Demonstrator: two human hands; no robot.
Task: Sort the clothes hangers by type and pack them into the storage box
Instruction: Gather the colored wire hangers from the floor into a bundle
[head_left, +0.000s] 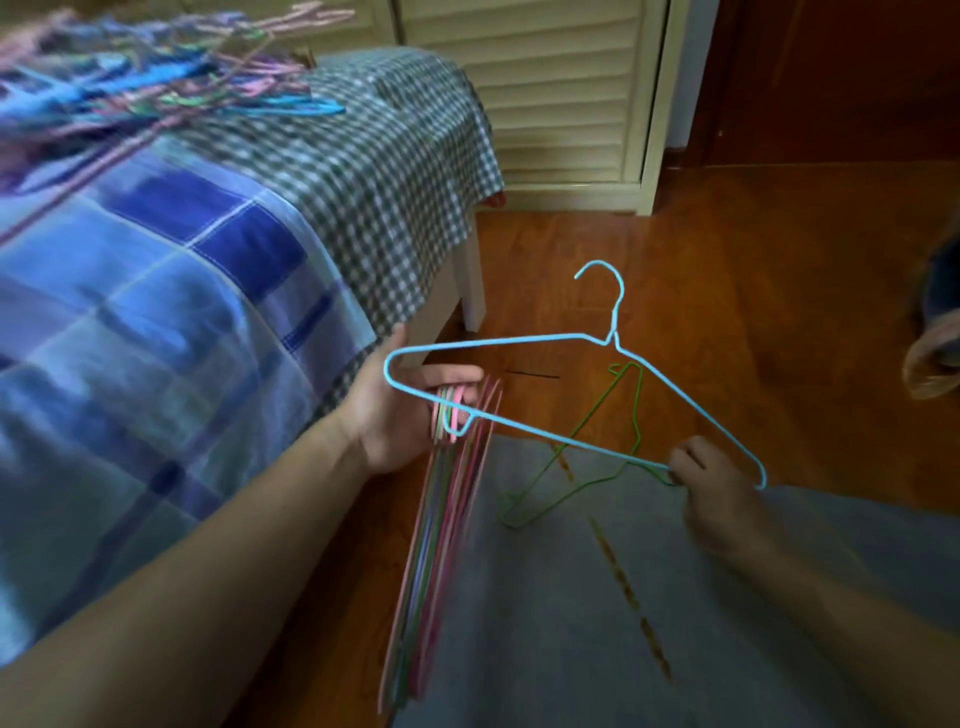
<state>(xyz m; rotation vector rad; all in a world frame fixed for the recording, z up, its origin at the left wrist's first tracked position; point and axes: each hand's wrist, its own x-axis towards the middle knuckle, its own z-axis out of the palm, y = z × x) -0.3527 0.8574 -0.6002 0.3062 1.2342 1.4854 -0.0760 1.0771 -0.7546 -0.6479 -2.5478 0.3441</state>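
My left hand (410, 410) holds a bundle of thin wire hangers (441, 530), pink, green and purple, which hangs down beside the bed. My right hand (711, 493) pinches a light blue wire hanger (545, 436) by its lower bar near the right end, hook pointing up; its left end crosses in front of my left hand. The same hand also grips a thin green wire hanger (587, 457) that dangles under the blue one. A blurred pile of more coloured hangers (171, 78) lies on the bed at the top left. No storage box is in view.
A bed with a blue plaid cover (156, 312) and a checked sheet (374, 166) fills the left side. A cream louvred cupboard (561, 88) stands behind it. The floor (727, 291) is wooden. My grey-clad lap (571, 623) is at the bottom. A slipper (935, 353) is at the right edge.
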